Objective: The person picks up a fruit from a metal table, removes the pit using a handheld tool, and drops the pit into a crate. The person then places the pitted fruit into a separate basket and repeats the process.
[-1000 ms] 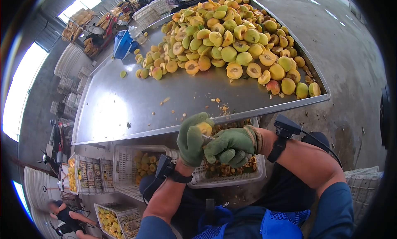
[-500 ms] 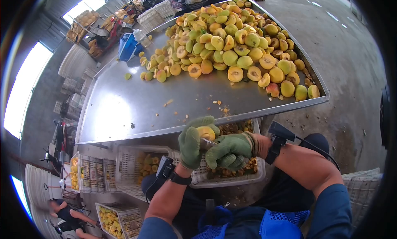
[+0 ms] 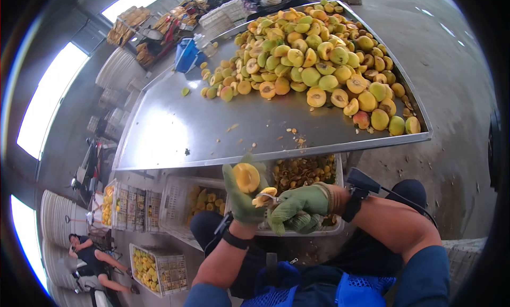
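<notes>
My left hand (image 3: 241, 205), in a green glove, holds a peach half (image 3: 246, 178) with its yellow cut face turned up toward me. In the same kind of glove, my right hand (image 3: 297, 208) is closed around a small metal pitting tool (image 3: 274, 199); its handle is hidden in the fist. On the tool's tip sits a scooped-out yellow-brown piece (image 3: 263, 197), close beside the left palm. Beneath both hands is a white crate (image 3: 338, 200) with brown pits and scraps (image 3: 303, 173) in it.
A metal table (image 3: 207, 142) bears a large heap of halved peaches (image 3: 319, 57). A blue container (image 3: 187, 56) stands at its far left. Crates of peaches, one at the left (image 3: 171, 272), stand on the floor. A seated person (image 3: 95, 259) is at lower left; another sits beyond the table.
The tool has come away from the peach half, now carrying a scooped piece. My left hand has opened and tilted the half's cut face toward me. The view has shifted slightly.
</notes>
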A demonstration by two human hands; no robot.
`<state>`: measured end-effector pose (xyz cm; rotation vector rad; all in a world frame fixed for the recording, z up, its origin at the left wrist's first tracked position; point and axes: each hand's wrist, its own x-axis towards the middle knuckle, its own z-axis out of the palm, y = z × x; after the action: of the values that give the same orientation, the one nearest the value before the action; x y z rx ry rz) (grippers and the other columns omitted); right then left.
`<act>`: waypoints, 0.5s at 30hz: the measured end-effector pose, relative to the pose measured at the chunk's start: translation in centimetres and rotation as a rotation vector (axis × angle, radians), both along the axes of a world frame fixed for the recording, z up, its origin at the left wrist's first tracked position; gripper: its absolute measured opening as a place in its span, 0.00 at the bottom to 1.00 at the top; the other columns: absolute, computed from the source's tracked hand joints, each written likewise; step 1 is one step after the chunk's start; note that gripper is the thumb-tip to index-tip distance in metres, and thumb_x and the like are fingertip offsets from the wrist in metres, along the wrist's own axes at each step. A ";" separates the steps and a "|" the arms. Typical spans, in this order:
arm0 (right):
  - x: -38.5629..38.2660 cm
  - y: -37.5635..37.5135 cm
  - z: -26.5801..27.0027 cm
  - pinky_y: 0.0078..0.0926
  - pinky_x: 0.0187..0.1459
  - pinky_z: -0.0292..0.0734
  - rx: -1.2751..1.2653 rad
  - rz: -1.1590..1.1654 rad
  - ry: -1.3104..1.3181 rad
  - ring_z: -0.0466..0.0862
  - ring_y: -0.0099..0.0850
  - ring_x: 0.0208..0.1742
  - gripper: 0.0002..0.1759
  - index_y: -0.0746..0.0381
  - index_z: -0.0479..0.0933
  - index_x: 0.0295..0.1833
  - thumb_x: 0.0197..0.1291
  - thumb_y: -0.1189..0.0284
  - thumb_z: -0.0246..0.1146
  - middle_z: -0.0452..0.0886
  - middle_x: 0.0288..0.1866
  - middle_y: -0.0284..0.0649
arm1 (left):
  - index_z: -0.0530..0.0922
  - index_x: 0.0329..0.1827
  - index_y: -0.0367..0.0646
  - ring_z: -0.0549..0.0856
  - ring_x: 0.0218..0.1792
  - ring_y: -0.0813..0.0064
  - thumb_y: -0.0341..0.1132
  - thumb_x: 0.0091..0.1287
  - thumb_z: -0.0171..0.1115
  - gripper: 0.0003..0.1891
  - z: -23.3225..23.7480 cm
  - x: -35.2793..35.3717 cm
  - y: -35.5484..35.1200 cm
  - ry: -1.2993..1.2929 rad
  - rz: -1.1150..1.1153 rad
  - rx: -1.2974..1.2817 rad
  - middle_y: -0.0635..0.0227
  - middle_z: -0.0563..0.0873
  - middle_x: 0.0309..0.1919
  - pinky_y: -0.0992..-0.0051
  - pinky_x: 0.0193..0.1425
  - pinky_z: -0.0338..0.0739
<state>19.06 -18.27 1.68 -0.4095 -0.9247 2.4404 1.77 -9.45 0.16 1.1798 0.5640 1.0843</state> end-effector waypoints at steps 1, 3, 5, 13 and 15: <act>0.8 -0.1 1.3 0.18 0.13 0.62 0.012 0.013 -0.150 0.66 0.16 0.13 0.25 0.64 0.82 0.48 0.76 0.50 0.56 0.68 0.18 0.25 | 0.76 0.66 0.41 0.86 0.32 0.77 0.66 0.78 0.49 0.35 -0.3 -1.5 2.0 0.012 -0.016 -0.162 0.61 0.89 0.43 0.78 0.34 0.83; 0.0 0.8 0.6 0.31 0.29 0.79 0.159 0.025 -0.809 0.82 0.27 0.25 0.36 0.64 0.84 0.57 0.76 0.42 0.49 0.80 0.25 0.34 | 0.79 0.60 0.43 0.84 0.25 0.79 0.64 0.78 0.52 0.30 0.7 -4.3 4.6 0.143 0.031 -0.282 0.63 0.90 0.38 0.80 0.25 0.80; -0.5 0.3 -6.3 0.39 0.43 0.82 0.731 -0.198 -1.217 0.88 0.36 0.37 0.39 0.64 0.85 0.58 0.76 0.40 0.45 0.86 0.34 0.41 | 0.81 0.56 0.46 0.82 0.21 0.81 0.61 0.78 0.55 0.26 2.0 -7.3 7.0 0.300 0.121 -0.196 0.64 0.89 0.35 0.81 0.19 0.76; 1.8 -1.3 1.5 0.49 0.58 0.80 0.589 0.021 -1.534 0.88 0.49 0.55 0.32 0.62 0.82 0.62 0.77 0.47 0.46 0.88 0.54 0.49 | 0.76 0.68 0.29 0.84 0.62 0.54 0.50 0.74 0.62 0.31 0.5 -18.6 18.2 1.902 0.399 0.709 0.44 0.85 0.58 0.59 0.68 0.77; 2.4 -1.0 -0.2 0.48 0.59 0.81 0.653 -0.004 -1.460 0.88 0.49 0.56 0.27 0.59 0.82 0.63 0.74 0.51 0.53 0.88 0.55 0.48 | 0.77 0.67 0.30 0.84 0.61 0.50 0.50 0.73 0.63 0.31 2.1 -12.4 17.9 1.457 0.295 0.786 0.42 0.84 0.61 0.62 0.66 0.79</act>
<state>21.50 -19.29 1.48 -1.9496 -2.0786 1.3407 -10.63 8.48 2.24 2.6266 1.5175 0.4796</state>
